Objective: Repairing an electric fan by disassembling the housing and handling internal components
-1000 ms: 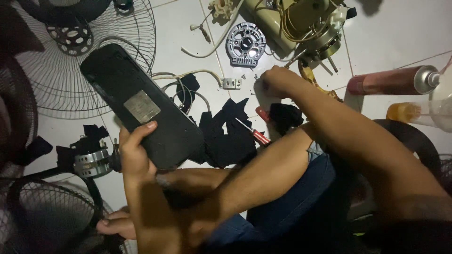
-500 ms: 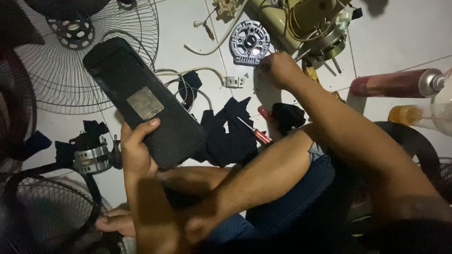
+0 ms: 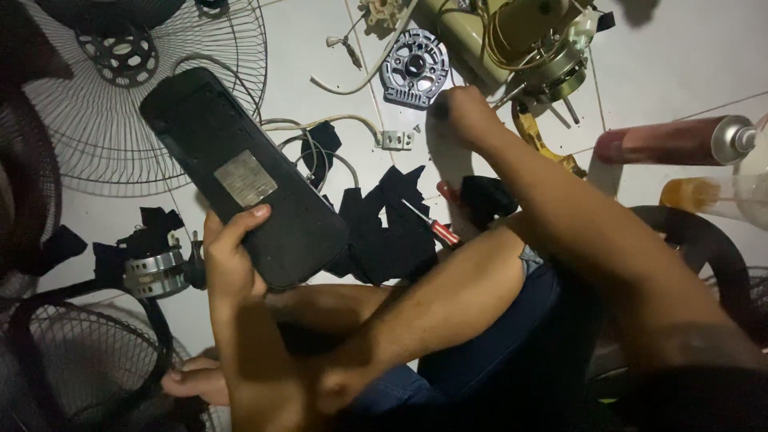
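Left hand (image 3: 228,256) clamps the black fan base (image 3: 240,172) left of centre. Right hand (image 3: 464,112) reaches top centre, beside the grey motor cover (image 3: 414,68); its grip I cannot tell.

A wire fan guard (image 3: 96,120) is being shown lying flat on the white tiled floor (image 3: 680,64) in the upper left of the frame, with a round black hub (image 3: 122,54) seen through its wires. A second dark guard (image 3: 72,368) is being cut off by the lower left corner. A silver ringed motor part (image 3: 154,272) is being seen at left centre, beside black scraps. A red-handled screwdriver (image 3: 432,226) is being displayed near the centre, lying on black cloth pieces (image 3: 392,224). At the right edge, a dark red spray can (image 3: 672,142) is being shown on its side, above an orange-tinted clear bottle (image 3: 712,196).
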